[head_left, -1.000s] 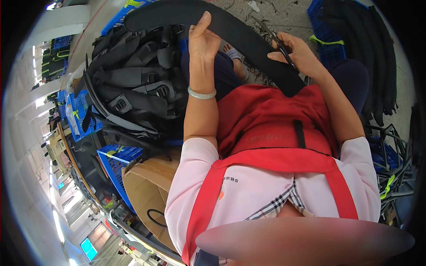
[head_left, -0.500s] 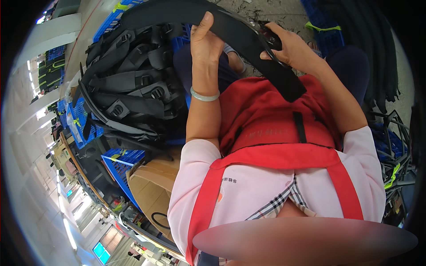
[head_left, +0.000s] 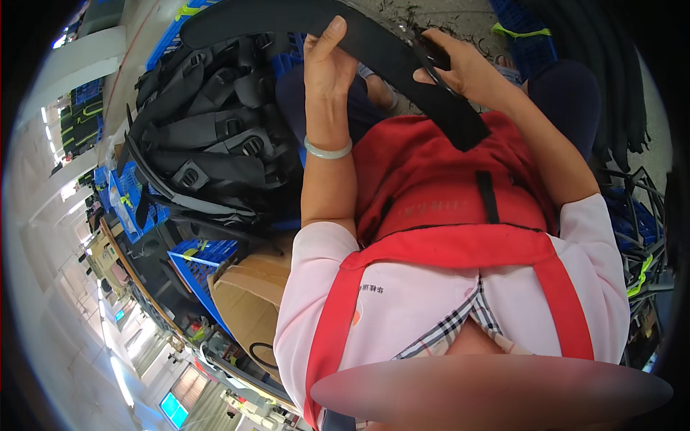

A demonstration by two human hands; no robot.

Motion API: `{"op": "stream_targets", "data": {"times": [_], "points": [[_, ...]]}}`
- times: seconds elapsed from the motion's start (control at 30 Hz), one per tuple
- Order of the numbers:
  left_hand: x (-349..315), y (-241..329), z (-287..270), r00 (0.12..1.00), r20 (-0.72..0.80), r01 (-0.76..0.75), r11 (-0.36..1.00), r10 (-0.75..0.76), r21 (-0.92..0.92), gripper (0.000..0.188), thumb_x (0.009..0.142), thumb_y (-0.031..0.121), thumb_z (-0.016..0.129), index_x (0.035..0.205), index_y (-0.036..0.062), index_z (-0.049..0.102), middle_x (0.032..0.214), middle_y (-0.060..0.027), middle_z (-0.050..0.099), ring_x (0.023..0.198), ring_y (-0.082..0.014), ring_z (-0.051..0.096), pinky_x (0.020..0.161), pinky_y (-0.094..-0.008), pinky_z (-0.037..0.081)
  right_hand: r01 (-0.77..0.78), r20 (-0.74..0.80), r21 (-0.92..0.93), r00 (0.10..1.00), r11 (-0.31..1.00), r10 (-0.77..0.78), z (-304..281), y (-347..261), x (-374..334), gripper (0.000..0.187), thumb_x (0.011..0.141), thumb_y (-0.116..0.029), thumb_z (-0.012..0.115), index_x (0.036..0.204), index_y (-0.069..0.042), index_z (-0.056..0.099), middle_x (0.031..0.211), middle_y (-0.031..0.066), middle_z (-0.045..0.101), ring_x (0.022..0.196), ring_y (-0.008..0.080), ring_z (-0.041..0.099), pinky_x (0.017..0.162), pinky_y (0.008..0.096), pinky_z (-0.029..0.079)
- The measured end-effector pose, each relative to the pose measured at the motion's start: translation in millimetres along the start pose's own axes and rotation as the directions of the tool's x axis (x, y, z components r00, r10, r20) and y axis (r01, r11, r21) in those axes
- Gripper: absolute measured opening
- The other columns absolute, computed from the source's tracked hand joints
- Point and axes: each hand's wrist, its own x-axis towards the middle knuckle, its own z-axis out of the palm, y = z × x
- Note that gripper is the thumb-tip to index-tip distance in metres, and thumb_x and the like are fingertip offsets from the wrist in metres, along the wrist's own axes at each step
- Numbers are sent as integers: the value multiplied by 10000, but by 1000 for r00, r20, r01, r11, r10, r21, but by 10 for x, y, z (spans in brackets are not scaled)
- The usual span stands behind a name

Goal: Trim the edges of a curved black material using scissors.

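A long, curved black padded strap stretches across the top of the view, its square end hanging over my red apron. My left hand is closed around its middle, thumb up on the near face. Toward the square end, my right hand grips the strap's edge with thumb and fingers. A dark, glossy thing with a shiny rim lies between those right fingers and the strap; its kind cannot be made out. The far side of the strap hides some of my left fingers.
At the left, a pile of black straps with buckles rests by blue crates. A cardboard box stands near my left elbow. On the right hang long black strips, with dark frame-like pieces below. Dark scraps litter the floor.
The strap and both hands have shifted slightly left and upward in the view. My right hand has moved a little along with it; both holds look the same.
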Motion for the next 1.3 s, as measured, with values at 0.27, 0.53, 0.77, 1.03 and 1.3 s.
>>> {"op": "stream_targets", "data": {"times": [0.27, 0.53, 0.77, 1.03, 1.3], "points": [[26, -17, -71, 999, -33, 0, 998, -2, -59, 239, 855, -1, 651, 1079, 70, 606, 997, -51, 648, 937, -211, 640, 887, -351, 511, 15, 39, -81, 999, 997, -12, -25, -52, -26, 741, 775, -588, 708, 1183, 2, 523, 864, 212, 648, 803, 365, 651, 709, 417, 489], [5, -80, -76, 1000, -23, 20, 998, -21, -61, 214, 869, 5, 647, 1069, 70, 608, 982, -53, 657, 923, -212, 651, 870, -347, 524, -64, -6, -155, 998, 986, 64, 12, -35, -33, 694, 807, -552, 693, 1165, 21, 535, 818, 236, 647, 776, 405, 651, 674, 431, 492], [9, -75, -29, 996, 44, 81, 994, -78, -73, 207, 880, 23, 649, 1079, 69, 610, 972, -48, 660, 918, -214, 654, 872, -351, 524, -27, 12, -98, 1000, 995, 29, 6, -32, 2, 724, 801, -583, 678, 1125, 52, 552, 750, 240, 628, 740, 392, 652, 643, 423, 491], [-28, -176, 34, 998, 7, 58, 997, -57, -54, 189, 861, -20, 655, 1023, 76, 642, 959, -37, 667, 898, -199, 662, 844, -335, 537, 100, -162, -199, 978, 975, -134, 63, 80, 8, 669, 800, -577, 683, 1027, 45, 589, 707, 229, 607, 683, 398, 630, 613, 418, 477], [-23, -293, -45, 961, 275, 25, 980, 31, -198, 204, 850, -30, 662, 1024, 76, 653, 951, -41, 667, 912, -204, 657, 868, -346, 527, -97, -60, -72, 994, 993, 92, -25, -128, 21, 526, 830, -403, 737, 1075, 27, 560, 705, 145, 564, 585, 213, 487, 563, 354, 430]]}}
